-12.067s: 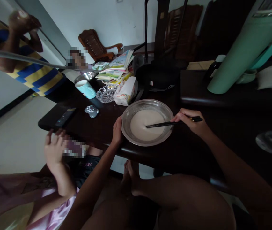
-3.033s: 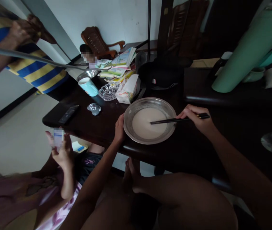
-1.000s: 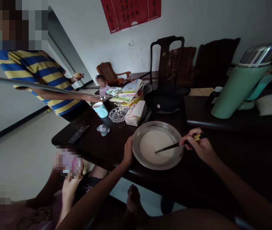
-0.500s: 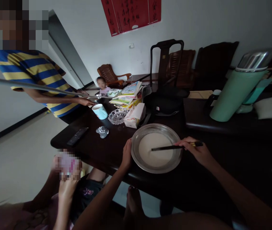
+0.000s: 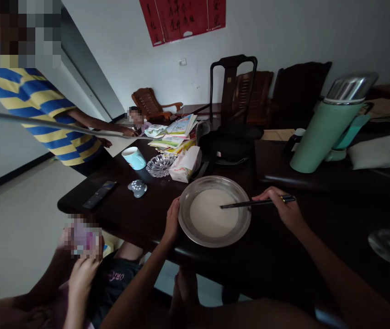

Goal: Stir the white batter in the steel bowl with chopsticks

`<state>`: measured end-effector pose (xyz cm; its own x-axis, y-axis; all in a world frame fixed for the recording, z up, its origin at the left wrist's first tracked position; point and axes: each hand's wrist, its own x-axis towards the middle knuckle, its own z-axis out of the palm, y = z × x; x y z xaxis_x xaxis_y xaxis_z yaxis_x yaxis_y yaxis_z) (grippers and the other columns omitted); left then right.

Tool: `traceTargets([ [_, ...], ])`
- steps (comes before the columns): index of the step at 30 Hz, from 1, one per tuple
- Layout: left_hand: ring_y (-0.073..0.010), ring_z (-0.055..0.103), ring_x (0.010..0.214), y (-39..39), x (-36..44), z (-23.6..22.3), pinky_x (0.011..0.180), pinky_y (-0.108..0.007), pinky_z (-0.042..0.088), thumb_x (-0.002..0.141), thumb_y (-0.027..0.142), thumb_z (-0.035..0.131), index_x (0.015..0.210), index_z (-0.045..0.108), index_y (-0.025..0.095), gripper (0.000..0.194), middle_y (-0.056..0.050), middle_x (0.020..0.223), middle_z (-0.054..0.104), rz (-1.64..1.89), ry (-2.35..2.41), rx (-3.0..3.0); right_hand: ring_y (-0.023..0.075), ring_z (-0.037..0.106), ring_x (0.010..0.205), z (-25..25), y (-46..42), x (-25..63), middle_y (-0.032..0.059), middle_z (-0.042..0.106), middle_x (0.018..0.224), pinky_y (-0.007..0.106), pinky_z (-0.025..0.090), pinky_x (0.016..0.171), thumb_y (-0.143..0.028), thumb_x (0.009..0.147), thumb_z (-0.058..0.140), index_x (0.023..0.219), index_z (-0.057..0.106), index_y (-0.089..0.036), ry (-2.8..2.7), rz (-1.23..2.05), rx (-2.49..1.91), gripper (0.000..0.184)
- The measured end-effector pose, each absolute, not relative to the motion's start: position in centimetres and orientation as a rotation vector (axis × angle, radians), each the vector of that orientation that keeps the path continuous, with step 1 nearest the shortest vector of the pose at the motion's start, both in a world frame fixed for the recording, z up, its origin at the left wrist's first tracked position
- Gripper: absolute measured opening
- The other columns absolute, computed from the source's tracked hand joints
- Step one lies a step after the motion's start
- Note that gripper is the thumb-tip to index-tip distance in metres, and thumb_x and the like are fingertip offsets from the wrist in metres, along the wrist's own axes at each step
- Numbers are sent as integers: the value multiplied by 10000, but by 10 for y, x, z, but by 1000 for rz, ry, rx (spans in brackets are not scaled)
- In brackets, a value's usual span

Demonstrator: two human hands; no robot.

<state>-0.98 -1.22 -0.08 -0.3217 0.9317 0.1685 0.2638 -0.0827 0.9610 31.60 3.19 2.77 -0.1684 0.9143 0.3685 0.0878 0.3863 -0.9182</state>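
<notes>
A wide metal basin (image 5: 195,189) of pale batter (image 5: 211,214) sits near the front edge of a dark wooden table (image 5: 140,214). My left hand (image 5: 172,222) grips the basin's left rim, fingers closed around it. My right hand (image 5: 282,208) is closed on a pair of dark chopsticks (image 5: 246,204). They lie almost level, tips over the batter near its middle.
Behind the basin stand a tissue pack (image 5: 184,164), a glass dish (image 5: 159,165), a blue mug (image 5: 133,158), a grey toy (image 5: 137,188), a remote (image 5: 99,194) and stacked books (image 5: 176,132). A green thermos (image 5: 328,123) stands at right. A person in a striped shirt (image 5: 40,114) stands left; another person's hands (image 5: 81,256) hold something at lower left.
Over the last three seconds the view has tilted up, showing the wall and chairs. My right hand keeps moving the chopsticks in the batter. The striped-shirt person's arm reaches over the table's far end.
</notes>
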Motion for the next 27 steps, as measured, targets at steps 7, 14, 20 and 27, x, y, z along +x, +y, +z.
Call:
traceTargets([
  [7,-238,590,1111,-12,-11,0,1026,-364,426,935,510,378,1123,664,137,507,-100,1168,681,1419,1609,1345,217,690,887,30,31,314,48,767,917,342,513,832,-455,935,573,853,753,-250,-1729,957,-850,285],
  [14,-245,592,1112,-12,-10,0,1022,-375,429,935,504,389,1125,673,146,495,-95,1181,686,1422,1603,1332,211,700,841,27,32,316,42,762,867,339,525,800,-461,951,540,794,732,-245,-1722,1042,-832,329],
  [20,-247,585,1135,-11,-10,-2,1039,-371,416,932,519,392,1133,672,154,502,-92,1189,682,1435,1579,1330,207,698,879,25,32,316,39,765,904,345,507,844,-440,966,524,831,732,-253,-1661,940,-872,311],
  [27,-244,590,1132,-13,-11,-2,1039,-375,419,949,501,373,1145,664,147,498,-97,1191,680,1420,1611,1345,224,691,889,27,29,311,54,763,898,353,514,835,-471,934,566,828,754,-246,-1735,996,-818,311],
])
